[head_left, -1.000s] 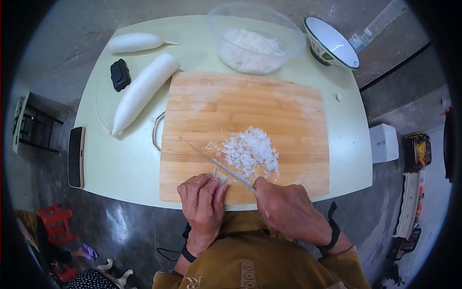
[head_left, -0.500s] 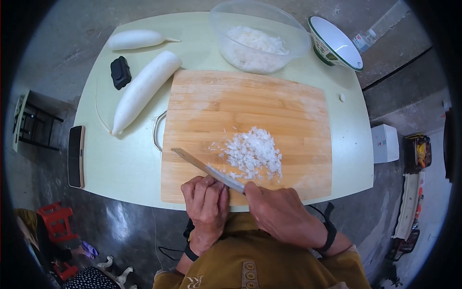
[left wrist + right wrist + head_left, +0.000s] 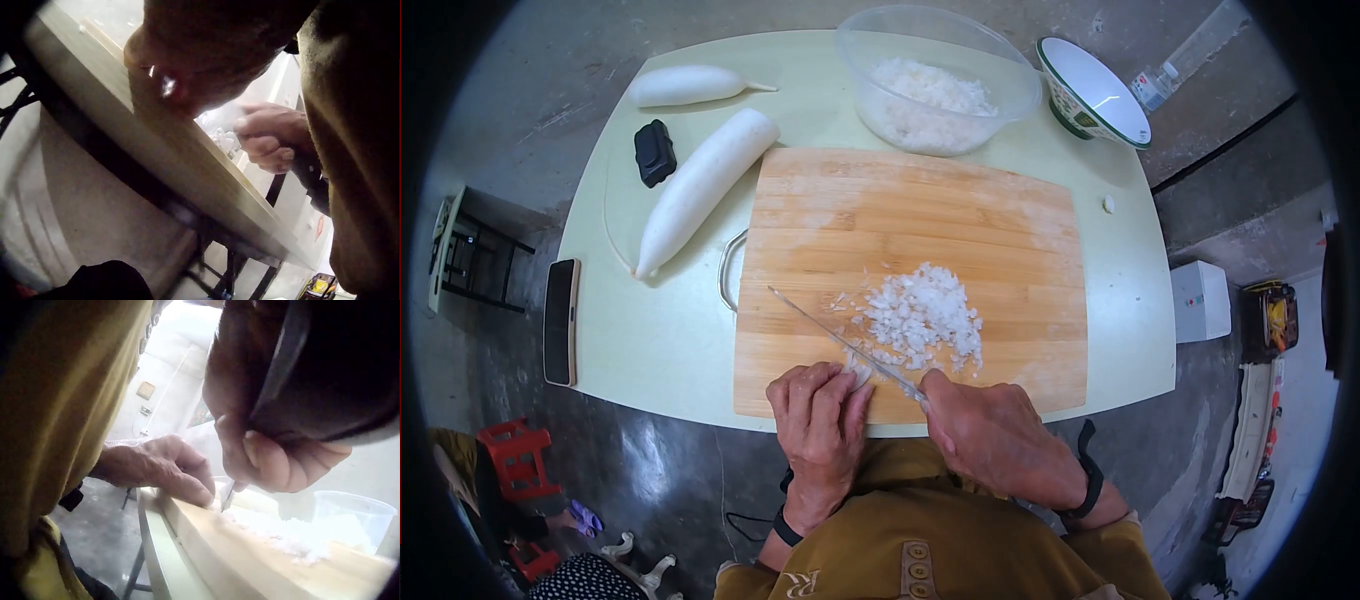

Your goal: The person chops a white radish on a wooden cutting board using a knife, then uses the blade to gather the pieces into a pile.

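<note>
White radish piece, small and pale, is held under the curled fingers of the left hand. Beside it, a thin metal knife is gripped by the right hand. Just beyond both hands, finely chopped white bits are heaped on a rectangular wooden board. Farther ahead, white shreds are held by a clear round plastic bowl.
</note>
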Motion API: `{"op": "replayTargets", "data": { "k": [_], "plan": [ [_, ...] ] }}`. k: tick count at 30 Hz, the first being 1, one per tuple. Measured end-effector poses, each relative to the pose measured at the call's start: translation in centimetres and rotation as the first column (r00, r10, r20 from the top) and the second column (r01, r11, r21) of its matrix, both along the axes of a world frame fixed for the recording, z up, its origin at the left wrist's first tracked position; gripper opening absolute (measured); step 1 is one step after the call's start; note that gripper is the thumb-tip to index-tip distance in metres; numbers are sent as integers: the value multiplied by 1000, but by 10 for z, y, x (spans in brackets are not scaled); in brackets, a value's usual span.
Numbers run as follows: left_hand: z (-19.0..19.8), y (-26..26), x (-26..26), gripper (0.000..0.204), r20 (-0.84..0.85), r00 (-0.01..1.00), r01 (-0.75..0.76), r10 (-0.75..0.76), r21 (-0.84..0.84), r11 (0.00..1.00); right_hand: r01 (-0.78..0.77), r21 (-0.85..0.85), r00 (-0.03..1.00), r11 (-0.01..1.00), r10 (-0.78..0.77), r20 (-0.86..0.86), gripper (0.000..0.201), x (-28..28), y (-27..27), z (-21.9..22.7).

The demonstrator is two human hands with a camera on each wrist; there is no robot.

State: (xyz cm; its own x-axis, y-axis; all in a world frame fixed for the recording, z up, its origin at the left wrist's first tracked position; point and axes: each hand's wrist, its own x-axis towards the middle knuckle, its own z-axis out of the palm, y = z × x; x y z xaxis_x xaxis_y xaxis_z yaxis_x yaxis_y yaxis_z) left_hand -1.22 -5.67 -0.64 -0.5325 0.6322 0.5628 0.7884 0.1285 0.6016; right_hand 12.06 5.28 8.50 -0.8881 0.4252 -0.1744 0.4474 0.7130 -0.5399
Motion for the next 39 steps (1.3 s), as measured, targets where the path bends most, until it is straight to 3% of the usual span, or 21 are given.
{"op": "replayTargets", "data": {
  "k": [6, 12, 15, 18, 20, 27, 29, 33, 35, 39],
  "plan": [
    [-3, 0, -1, 23, -14, 1000, 23, -24, -4, 1000, -58, -53, 998, 997, 57, -12, 21, 4, -4, 0],
    [-4, 2, 0, 23, -25, 999, 26, -26, 11, 1000, -37, -38, 994, 999, 41, 98, 19, -14, -8, 3],
    [-6, 2, 0, 24, -30, 999, 14, -13, 26, 1000, -61, -87, 998, 994, 62, 4, 19, -26, -2, -4],
    [-6, 1, -1, 24, -38, 999, 31, -29, 35, 999, -74, 76, 997, 994, 71, 41, 21, -27, 2, -12],
    [-5, 1, 0, 24, -6, 1000, 14, -14, 65, 998, -37, 13, 994, 999, 38, -100, 19, -21, 6, -12],
    [-5, -1, -1, 25, -21, 1000, -2, 4, 59, 998, -4, -1, 999, 1000, 4, 32, 18, -6, -1, 4],
    [-5, -2, 0, 25, -26, 1000, -4, 5, 35, 999, -47, -74, 998, 996, 50, 37, 20, -2, -1, 5],
    [-7, -2, 0, 22, -18, 1000, -1, 1, 36, 999, -73, -62, 997, 995, 74, 8, 21, -2, -6, -1],
    [-4, -2, -1, 23, -16, 1000, 10, -9, 26, 1000, -89, -36, 992, 995, 92, 84, 22, -7, -9, -1],
    [-4, 0, 0, 24, -28, 1000, 1, 0, 32, 999, -109, -70, 994, 992, 110, 2, 22, -24, -7, 0]
  ]
}}
